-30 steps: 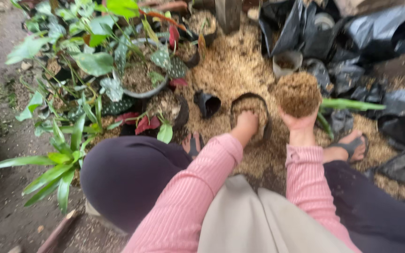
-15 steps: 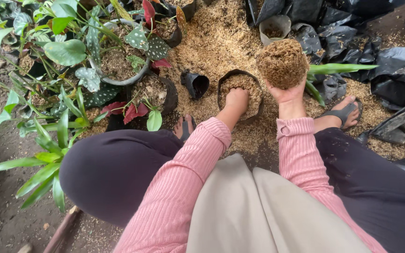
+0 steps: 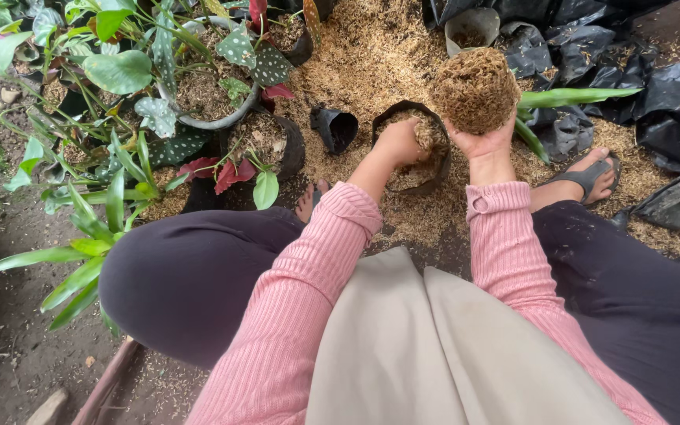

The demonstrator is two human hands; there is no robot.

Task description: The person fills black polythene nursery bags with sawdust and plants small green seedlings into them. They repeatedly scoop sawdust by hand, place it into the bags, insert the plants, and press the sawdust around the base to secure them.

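Two big masses frame my working room: the heap of rice-husk mix [image 3: 371,59] spread over the ground ahead and the potted plants [image 3: 159,94] crowding the left edge, so free space lies centre and right. My right hand [image 3: 483,143] is closed under a husk-matted root ball [image 3: 475,89], held up clear of the ground, leaves [image 3: 576,97] trailing right. My left hand [image 3: 400,142] is curled inside the black grow bag [image 3: 415,177], fingers buried in husk, apparently keeping its mouth open.
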